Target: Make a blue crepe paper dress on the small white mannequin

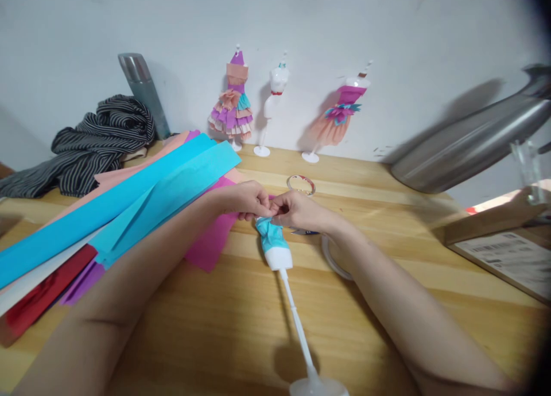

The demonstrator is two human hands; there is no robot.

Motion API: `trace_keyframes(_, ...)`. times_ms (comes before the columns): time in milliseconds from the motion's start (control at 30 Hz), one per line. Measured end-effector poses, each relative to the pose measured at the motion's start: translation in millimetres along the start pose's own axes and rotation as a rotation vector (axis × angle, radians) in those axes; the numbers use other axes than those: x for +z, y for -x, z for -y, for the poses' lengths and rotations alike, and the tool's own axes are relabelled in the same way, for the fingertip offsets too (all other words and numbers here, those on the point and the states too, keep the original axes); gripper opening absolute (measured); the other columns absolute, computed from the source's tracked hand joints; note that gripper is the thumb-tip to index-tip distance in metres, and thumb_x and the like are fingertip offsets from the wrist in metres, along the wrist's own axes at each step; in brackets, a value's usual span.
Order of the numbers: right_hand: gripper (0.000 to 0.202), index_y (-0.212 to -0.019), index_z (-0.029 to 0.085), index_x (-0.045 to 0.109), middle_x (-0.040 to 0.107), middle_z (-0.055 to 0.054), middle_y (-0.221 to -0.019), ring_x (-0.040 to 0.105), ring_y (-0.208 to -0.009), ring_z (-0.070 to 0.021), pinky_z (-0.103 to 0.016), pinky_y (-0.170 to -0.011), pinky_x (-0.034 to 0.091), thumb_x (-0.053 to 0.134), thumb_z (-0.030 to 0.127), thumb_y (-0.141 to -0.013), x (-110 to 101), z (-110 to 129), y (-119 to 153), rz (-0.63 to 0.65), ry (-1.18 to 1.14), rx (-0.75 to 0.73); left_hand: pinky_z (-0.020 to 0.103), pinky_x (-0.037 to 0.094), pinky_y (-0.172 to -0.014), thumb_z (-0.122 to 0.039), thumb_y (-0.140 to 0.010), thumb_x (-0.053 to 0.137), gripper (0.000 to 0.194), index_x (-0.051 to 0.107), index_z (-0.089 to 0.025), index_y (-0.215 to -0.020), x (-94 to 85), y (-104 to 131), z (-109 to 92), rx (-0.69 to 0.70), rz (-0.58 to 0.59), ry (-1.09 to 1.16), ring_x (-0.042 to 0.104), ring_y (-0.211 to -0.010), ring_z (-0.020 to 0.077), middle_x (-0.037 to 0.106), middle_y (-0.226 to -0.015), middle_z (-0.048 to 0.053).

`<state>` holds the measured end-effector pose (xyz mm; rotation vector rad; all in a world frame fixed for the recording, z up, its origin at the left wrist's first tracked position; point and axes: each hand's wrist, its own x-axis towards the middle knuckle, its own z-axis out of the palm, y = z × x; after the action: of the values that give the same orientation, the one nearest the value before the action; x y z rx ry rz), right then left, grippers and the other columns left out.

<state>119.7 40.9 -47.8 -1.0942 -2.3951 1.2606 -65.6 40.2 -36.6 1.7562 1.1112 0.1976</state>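
A small white dress-form mannequin lies tilted, its stand rod and round base pointing toward me. Teal crepe paper is wrapped round its torso. At the upper end of the torso, my left hand is closed, fingertips pinching the paper's edge. My right hand pinches the same spot from the other side, and the two hands' fingertips meet. The fingers hide the mannequin's top. Partly behind my right hand and forearm are a scissors-like blade and a white ring-shaped roll.
Sheets of coloured crepe paper spread across the left, beside a striped cloth and a flask. Three mannequins stand along the wall, one in a ruffled dress. A tape roll lies ahead; a metal jug and cardboard box are right.
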Motion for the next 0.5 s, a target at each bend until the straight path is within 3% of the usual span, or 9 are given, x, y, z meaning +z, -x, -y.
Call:
trace_keyframes(233, 0.022, -0.064, 0.013, 0.062, 0.047, 0.002, -0.058, 0.038, -0.056, -0.0091, -0.023, -0.052, 0.032, 0.058, 0.035, -0.065, -8.8, -6.0, 1.1, -0.012, -0.035, 0.019, 0.019, 0.038, -0.042, -0.028, -0.065, 0.066, 0.017, 0.062, -0.015, -0.076, 0.7, 1.3, -4.2, -0.022, 0.033, -0.064, 0.049, -0.042, 0.0082, 0.055, -0.05, -0.005)
trace_keyframes(500, 0.022, -0.064, 0.014, 0.062, 0.05, 0.002, -0.059, 0.039, -0.056, -0.0092, -0.023, -0.053, 0.033, 0.059, 0.036, -0.063, -12.9, -5.2, 2.5, -0.064, 0.01, 0.03, 0.018, 0.037, -0.05, -0.019, -0.059, 0.068, 0.01, 0.061, -0.014, -0.063, 11.7, -6.4, -4.0, 0.059, -0.085, -0.122, 0.051, -0.053, 0.0079, 0.055, -0.055, -0.005)
